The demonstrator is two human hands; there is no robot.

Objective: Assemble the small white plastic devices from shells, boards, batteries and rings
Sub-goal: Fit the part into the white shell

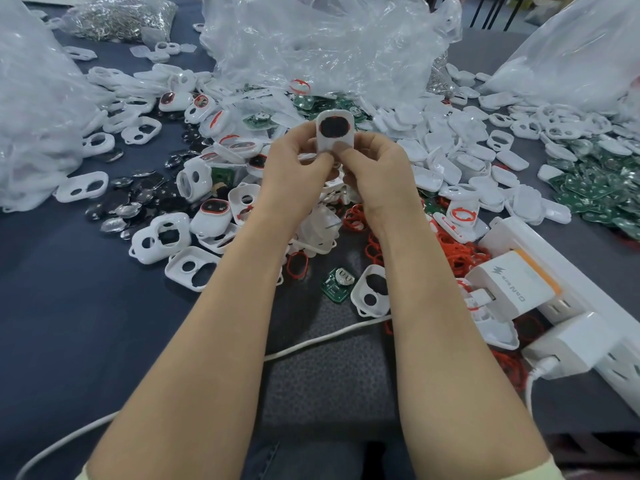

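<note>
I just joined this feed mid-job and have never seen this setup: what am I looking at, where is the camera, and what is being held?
No machine here: a person works with two bare hands. The one picture comes from a camera worn on their head, looking forward and down. The left hand and right hand together hold one white device, fingers curled round it; it has a dark round window edged in red. On the dark table lie white shells, green boards, red rings, dark shiny discs, clear plastic bags and a white power strip.
</note>
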